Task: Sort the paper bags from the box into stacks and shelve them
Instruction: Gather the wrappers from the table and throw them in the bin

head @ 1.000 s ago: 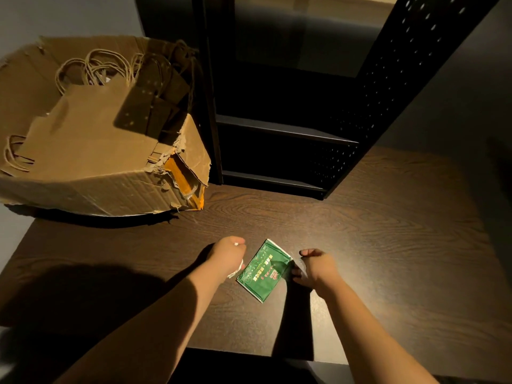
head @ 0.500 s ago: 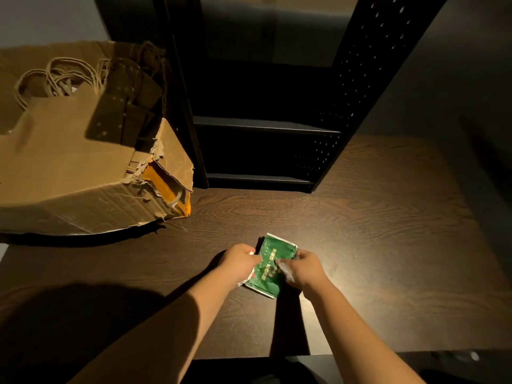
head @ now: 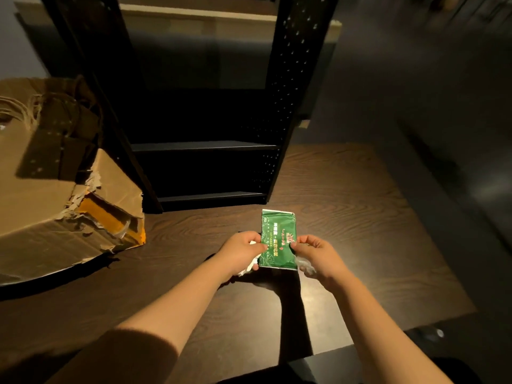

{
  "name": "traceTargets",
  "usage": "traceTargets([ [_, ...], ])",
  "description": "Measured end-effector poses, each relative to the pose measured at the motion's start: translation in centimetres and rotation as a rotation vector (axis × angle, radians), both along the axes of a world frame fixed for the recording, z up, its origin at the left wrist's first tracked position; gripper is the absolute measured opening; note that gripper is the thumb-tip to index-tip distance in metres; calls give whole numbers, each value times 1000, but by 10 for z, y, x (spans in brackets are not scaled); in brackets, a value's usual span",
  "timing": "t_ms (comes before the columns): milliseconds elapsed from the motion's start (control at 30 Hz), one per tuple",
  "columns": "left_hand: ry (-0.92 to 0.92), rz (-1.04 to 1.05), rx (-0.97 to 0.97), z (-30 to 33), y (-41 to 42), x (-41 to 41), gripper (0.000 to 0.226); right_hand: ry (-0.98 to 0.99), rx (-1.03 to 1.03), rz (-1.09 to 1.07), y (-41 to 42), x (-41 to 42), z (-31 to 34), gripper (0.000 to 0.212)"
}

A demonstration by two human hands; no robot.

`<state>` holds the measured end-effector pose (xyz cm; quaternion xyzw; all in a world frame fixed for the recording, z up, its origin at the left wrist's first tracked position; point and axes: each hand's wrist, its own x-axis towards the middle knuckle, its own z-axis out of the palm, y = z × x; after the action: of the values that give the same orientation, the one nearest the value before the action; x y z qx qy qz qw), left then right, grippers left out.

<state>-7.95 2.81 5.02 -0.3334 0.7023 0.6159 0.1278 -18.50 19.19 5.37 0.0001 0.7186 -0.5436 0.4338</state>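
Note:
A small green paper bag (head: 278,234) with gold and red print is held up above the dark wooden table (head: 360,223). My left hand (head: 242,252) pinches its left edge and also holds something white in the palm. My right hand (head: 315,256) pinches its right edge, with a crumpled clear bit under the fingers. At the left stands a torn cardboard box (head: 55,225) holding brown paper bags (head: 55,139) with twine handles. A black shelf unit (head: 205,146) stands behind the table's middle.
The shelf unit's perforated black uprights (head: 288,106) rise just beyond my hands, with two low shelves between them. The box's torn corner shows orange tape (head: 110,217). The table's right edge borders dark floor (head: 443,134).
The green bag lay flat on the table a second ago; both hands closed on its edges and lifted it upright. The view has shifted, so the box now sits further left.

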Motion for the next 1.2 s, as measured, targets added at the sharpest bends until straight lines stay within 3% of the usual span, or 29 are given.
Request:
traceTargets([
  [133, 33, -46, 29, 11, 19, -21, 13, -30, -92, -28, 29, -9, 9, 10],
  [267, 103, -129, -12, 13, 47, -50, 3, -152, -300, -139, 64, -25, 10, 25],
  [400, 163, -77, 26, 13, 88, -87, 21, -187, -303, -281, 103, -55, -1, 35],
  [600, 139, -113, -45, 9, 171, -159, 33, -179, -280, -364, 192, -111, 7, 23],
  [733, 197, -163, -86, 8, 234, -209, 28, -7, -178, -316, 255, -146, 1, 7],
  [833, 142, -46, 83, 4, 285, -243, 15, 78, -156, -419, 303, -170, -2, 19],
  [900, 38, 51, 259, 5, 314, -259, 22, 128, -127, -521, 328, -182, -2, 29],
  [1033, -67, 30, 397, 7, 380, -291, 40, 182, -93, -732, 377, -205, -1, 28],
  [1200, -22, 38, 438, 13, 451, -317, 16, 222, -88, -855, 419, -221, 1, 25],
])
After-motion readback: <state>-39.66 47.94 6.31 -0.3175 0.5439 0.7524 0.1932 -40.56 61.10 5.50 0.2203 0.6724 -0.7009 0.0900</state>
